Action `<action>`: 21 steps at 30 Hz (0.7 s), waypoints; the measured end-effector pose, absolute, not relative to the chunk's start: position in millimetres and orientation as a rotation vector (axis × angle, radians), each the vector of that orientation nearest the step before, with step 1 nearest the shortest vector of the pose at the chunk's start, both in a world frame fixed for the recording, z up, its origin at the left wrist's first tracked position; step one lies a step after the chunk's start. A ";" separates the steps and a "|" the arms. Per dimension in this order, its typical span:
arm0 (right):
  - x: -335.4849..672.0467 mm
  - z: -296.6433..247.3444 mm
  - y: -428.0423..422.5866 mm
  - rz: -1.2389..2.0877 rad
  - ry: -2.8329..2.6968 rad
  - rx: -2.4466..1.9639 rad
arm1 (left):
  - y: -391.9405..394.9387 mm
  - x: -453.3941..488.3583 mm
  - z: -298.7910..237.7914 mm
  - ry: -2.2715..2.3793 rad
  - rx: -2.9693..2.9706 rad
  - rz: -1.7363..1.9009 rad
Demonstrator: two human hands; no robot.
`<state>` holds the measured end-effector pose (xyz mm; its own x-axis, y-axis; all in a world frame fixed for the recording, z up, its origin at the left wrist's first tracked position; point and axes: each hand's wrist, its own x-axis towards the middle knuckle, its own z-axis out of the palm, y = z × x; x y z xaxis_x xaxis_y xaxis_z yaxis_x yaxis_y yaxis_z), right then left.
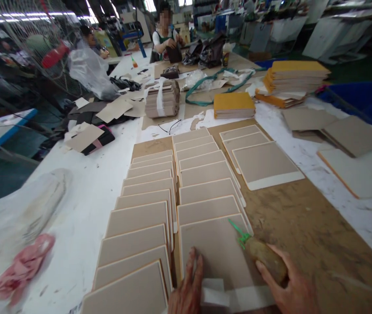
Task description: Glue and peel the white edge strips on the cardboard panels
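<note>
My left hand [187, 288] lies flat with fingers stretched on the nearest grey-brown card sheet [217, 255] of the middle row. My right hand [287, 285] is wrapped round a glue-smeared squeeze bottle [266, 259], whose green nozzle [238, 231] points at that sheet's upper right corner. Three rows of overlapping card sheets lie on a brown board [304, 226]: a left row [140, 209], the middle row [205, 179] and a short right row [261, 161]. White strips show along the near sheet's bottom edge.
A pink rag [22, 268] lies at the left on the white table. Yellow-edged stacks [233, 104], [292, 76] and a bundled stack [162, 99] stand farther back. Loose boards [356, 135] lie at the right. Two other people work at the table's far end.
</note>
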<state>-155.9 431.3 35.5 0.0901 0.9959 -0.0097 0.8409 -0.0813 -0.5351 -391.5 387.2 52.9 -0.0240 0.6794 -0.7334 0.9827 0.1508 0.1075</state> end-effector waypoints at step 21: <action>-209.4 53.8 430.8 0.837 -1.795 -1.929 | 384.1 -393.3 52.0 1.767 1.668 -0.526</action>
